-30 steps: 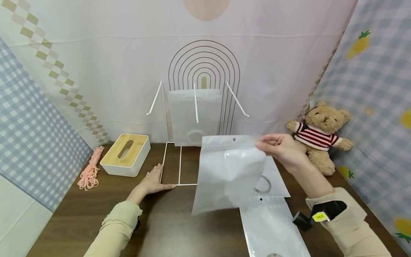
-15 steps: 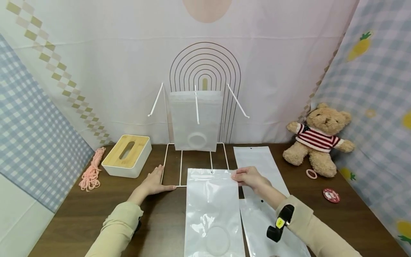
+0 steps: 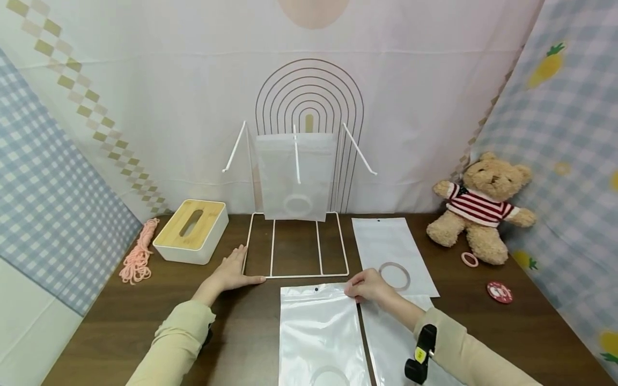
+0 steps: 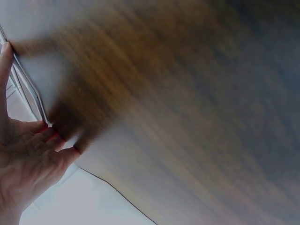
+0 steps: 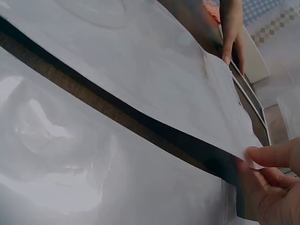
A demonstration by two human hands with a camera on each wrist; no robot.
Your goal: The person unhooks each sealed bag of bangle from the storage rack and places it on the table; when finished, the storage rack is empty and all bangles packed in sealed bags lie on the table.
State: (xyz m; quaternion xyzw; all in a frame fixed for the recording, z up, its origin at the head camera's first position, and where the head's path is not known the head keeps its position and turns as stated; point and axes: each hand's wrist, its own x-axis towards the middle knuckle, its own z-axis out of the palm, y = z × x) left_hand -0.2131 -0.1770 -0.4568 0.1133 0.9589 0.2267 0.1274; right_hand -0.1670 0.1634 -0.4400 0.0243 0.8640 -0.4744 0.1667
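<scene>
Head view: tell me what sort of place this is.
Probably a staged tabletop set for recording, not a lived-in room. Printed cloth backdrops wall in a wooden table, a white wire rack stands at the back, and a teddy bear sits as a prop.

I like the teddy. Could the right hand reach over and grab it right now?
Probably not at once. The right hand is pinching a bag's top corner. The teddy sits apart at the table's far right, with nothing in between, so after letting go it likely could.
</scene>
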